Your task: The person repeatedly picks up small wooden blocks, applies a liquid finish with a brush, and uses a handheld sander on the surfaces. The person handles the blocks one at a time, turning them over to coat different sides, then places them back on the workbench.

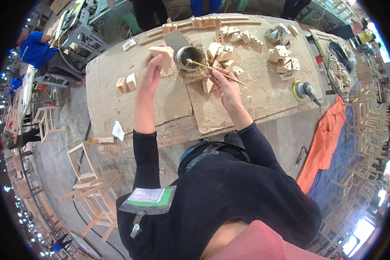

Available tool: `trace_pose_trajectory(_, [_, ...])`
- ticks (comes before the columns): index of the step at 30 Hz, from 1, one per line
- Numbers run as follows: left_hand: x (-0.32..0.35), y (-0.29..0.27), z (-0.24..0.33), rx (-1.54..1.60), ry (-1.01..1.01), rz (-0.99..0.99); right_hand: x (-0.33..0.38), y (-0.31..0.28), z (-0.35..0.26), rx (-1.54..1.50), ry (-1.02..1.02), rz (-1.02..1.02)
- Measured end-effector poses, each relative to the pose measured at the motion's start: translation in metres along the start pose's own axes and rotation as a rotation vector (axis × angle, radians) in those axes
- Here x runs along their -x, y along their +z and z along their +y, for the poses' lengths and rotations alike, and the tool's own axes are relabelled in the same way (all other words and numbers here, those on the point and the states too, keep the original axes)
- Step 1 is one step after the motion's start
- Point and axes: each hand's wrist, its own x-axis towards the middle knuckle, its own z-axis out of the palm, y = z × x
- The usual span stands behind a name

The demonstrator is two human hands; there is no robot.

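Raised over the table, my left hand (150, 73) is closed around a pale wooden block (162, 55). My right hand (226, 86) pinches a thin wooden brush (232, 77) like a pen. Its pale tip reaches left over the mouth of a round pot (190, 56), whose inside looks dark. Just right of the pot lies a heap of drilled wooden blocks (221, 53), partly behind the brush and my right hand. Two small blocks (126, 82) stand on the table left of my left forearm.
Cardboard (255, 97) covers the table, with sawdust on it. More blocks (284, 63) are piled at the right, near an orbital sander (305, 92) with a yellow pad. Wooden strips (195, 24) lie along the far edge. Chair frames (93, 186) stand at the left. An orange cloth (323, 143) hangs at the right.
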Motion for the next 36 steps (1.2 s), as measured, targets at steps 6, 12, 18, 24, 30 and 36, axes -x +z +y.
trace_pose_trajectory(6, [0.05,-0.008,-0.012,0.468,-0.009,0.127,-0.015,-0.002,-0.005,0.033,0.045,0.059])
trace_pose_trajectory(12, [0.098,-0.028,-0.04,0.664,0.005,0.206,-0.019,-0.006,-0.002,0.015,0.022,0.001])
trace_pose_trajectory(18, [0.121,-0.029,-0.061,0.572,-0.02,0.23,-0.022,-0.007,0.001,0.034,-0.011,-0.013])
trace_pose_trajectory(24, [0.119,-0.022,-0.069,0.716,-0.072,0.173,-0.022,-0.002,-0.012,0.101,0.099,0.074])
trace_pose_trajectory(30, [0.104,0.01,-0.048,0.485,-0.063,0.079,0.006,0.006,-0.037,0.07,-0.069,-0.044])
trace_pose_trajectory(36, [0.097,0.019,-0.026,0.352,0.001,-0.116,0.058,0.036,-0.072,0.27,-0.194,-0.215])
